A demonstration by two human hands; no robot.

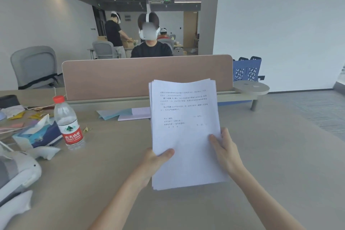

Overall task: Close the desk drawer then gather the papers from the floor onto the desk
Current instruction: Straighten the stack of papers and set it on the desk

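Note:
A stack of white printed papers (183, 117) stands nearly upright above the beige desk (115, 173), held by both hands. My left hand (155, 162) grips the stack's lower left edge with the thumb across the front sheet. My right hand (225, 151) clasps the lower right edge, thumb also on the front. The bottom edge of the stack is close over the desk surface; I cannot tell whether it touches. The desk drawer and the floor under the desk are out of view.
A water bottle (68, 123) with a red cap stands at left, next to a tissue box (39, 134) and scattered clutter. Coloured sheets (128, 114) lie by the brown divider panel (147, 76). A person with a headset sits behind it. A blue file rack (246, 70) stands at right.

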